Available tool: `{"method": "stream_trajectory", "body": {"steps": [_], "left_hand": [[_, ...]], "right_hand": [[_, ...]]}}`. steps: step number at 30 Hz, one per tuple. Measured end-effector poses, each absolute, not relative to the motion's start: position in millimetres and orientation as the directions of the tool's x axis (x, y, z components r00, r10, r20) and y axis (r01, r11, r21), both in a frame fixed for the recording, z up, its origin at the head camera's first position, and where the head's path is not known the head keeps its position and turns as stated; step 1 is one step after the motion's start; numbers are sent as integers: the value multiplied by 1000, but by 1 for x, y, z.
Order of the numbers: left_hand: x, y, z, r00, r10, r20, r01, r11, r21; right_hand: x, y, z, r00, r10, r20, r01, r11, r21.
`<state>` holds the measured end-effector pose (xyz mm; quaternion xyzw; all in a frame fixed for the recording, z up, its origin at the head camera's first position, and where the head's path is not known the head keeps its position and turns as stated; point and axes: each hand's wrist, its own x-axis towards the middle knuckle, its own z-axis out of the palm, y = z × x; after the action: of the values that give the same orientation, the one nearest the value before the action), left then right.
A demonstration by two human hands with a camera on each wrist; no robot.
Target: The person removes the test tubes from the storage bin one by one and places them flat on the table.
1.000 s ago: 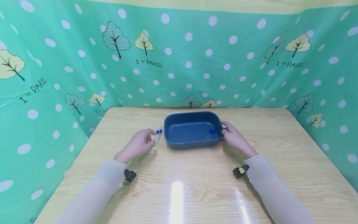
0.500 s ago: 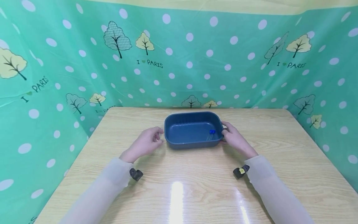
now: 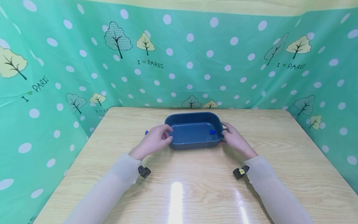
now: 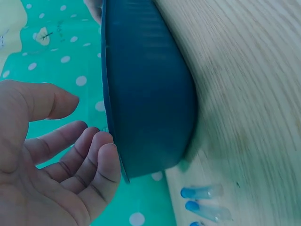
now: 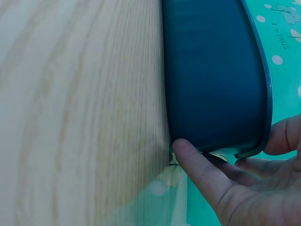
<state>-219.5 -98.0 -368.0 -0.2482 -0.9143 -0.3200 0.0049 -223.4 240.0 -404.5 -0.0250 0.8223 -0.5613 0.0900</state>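
A dark blue rectangular tub [image 3: 193, 145] stands on the table. My right hand [image 3: 236, 140] holds its right end by the handle; in the right wrist view the thumb is at the rim and one finger [image 5: 195, 162] reaches along the underside. At the left end is my left hand [image 3: 155, 140], fingers loosely curved with nothing between them and the thumb; fingertips are right at the rim. Clear tubes with blue caps [image 3: 212, 132] lie inside the tub at the right. More blue-capped clear tubes [image 4: 209, 211] lie on the table, mostly hidden by my left hand in the head view.
The wooden table [image 3: 195, 183] runs under both arms. A green curtain [image 3: 190, 56] with white dots and trees closes off the back and sides. Each wrist wears a small black camera [image 3: 144, 171].
My left hand has moved right, from beside the tubes on the table to the tub's left rim, and now covers most of those tubes. The right hand and tub stay put.
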Motion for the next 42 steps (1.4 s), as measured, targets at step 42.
{"method": "stream_trajectory", "body": {"steps": [42], "left_hand": [[-251, -19, -376, -828, 556, 70, 498, 674, 545]], "right_hand": [[-222, 240, -403, -982, -144, -124, 67, 347, -936]]}}
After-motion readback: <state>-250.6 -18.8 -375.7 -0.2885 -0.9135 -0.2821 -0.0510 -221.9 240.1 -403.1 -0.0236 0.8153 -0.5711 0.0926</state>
